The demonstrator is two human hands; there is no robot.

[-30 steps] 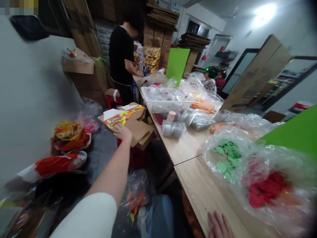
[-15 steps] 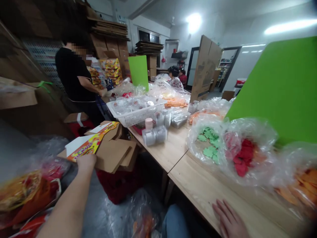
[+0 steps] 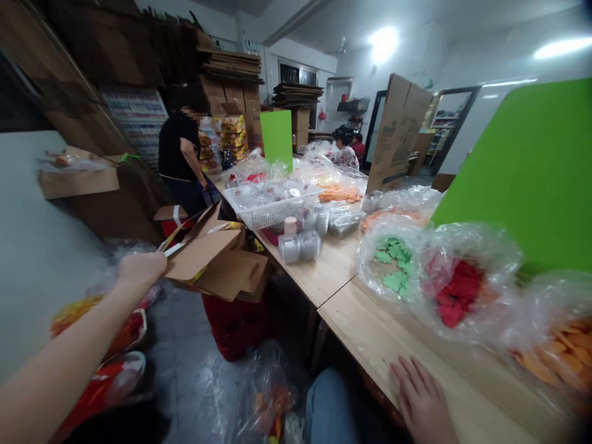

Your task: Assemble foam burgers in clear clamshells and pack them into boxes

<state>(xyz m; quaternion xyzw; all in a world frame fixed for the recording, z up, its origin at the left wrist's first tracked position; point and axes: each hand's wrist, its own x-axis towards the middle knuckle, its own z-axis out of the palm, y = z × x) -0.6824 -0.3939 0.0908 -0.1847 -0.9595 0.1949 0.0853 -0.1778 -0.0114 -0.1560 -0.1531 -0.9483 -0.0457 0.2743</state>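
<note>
**Left hand at a printed carton, right hand flat on the table**

The left hand (image 3: 141, 269) is curled against the edge of an opened cardboard carton (image 3: 208, 259), and I cannot tell whether it grips the flap. The carton sits above a red crate (image 3: 235, 327), just beside the table. Its yellow-and-orange printed label (image 3: 226, 226) is too slanted to read, and the distant yellow packs (image 3: 234, 131) are too small. The right hand (image 3: 420, 398) lies open, fingers spread, on the pale wooden table (image 3: 370, 333), near a clear bag of green pieces (image 3: 391, 265) and a clear bag of red pieces (image 3: 456, 290). Farther along stand clear round tubs (image 3: 298, 248) and a white plastic basket (image 3: 271, 213). A person in a black shirt (image 3: 178, 148) stands beyond, under stacked flattened cartons (image 3: 231, 68).
</note>
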